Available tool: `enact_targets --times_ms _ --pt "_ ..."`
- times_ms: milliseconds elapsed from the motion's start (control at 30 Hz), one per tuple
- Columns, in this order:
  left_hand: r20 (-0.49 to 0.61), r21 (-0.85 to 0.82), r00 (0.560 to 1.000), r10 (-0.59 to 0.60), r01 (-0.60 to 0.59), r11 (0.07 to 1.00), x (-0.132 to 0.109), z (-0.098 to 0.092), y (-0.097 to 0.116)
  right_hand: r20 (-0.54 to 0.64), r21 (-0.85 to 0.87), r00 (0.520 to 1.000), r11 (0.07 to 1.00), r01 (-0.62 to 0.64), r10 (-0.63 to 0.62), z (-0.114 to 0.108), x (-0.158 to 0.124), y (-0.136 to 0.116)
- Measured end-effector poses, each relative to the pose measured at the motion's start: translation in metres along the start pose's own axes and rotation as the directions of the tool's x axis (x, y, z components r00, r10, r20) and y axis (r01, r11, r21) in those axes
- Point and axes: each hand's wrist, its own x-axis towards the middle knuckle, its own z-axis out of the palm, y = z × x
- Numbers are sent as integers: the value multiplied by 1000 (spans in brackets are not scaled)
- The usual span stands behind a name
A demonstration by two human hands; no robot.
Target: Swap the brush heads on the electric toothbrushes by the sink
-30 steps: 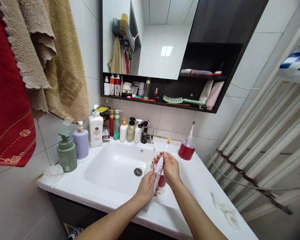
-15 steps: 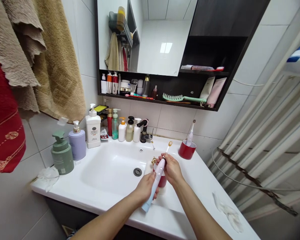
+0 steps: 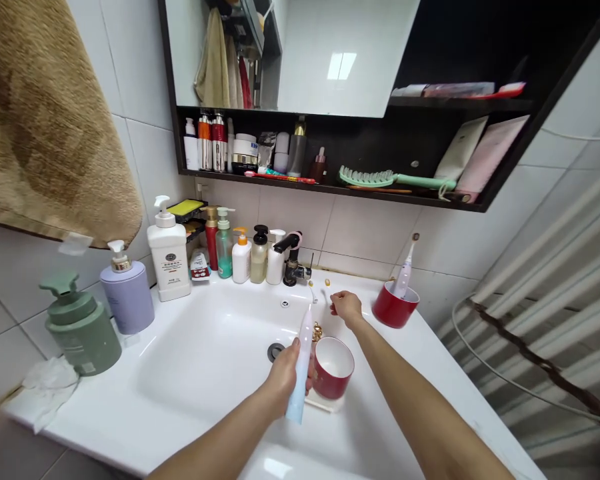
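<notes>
My left hand (image 3: pixel 286 377) is wrapped round an electric toothbrush handle (image 3: pixel 301 380), which fades from pink to light blue and points up over the basin. Its metal tip is bare. My right hand (image 3: pixel 347 307) pinches a white toothbrush head (image 3: pixel 325 293) by its stem, apart from the handle, near the back rim of the sink. Another small brush head (image 3: pixel 312 293) lies on the rim just left of it. Below my right hand a red cup (image 3: pixel 333 387) with a white inside stands in the basin, beside a small gold ornament (image 3: pixel 317 330).
A second red cup (image 3: pixel 395 313) holds another electric toothbrush (image 3: pixel 404 277) at the back right. The black faucet (image 3: pixel 294 267) and several pump bottles (image 3: pixel 241 260) line the back. A mirror cabinet (image 3: pixel 330 180) overhangs them. The drain (image 3: pixel 275 352) lies left of the handle.
The brush head has come off the handle. My right hand has carried it away, up towards the back rim, while my left hand keeps the handle. The view has moved closer to the sink.
</notes>
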Motion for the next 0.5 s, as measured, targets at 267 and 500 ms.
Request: enact_targets --times_ms 267,500 --pt "-2 -33 1000 -26 26 999 5 1 -6 6 -372 998 927 54 -55 28 45 2" --pt "34 -14 999 -8 8 1000 4 1 -5 85 -445 986 880 165 -142 51 23 -9"
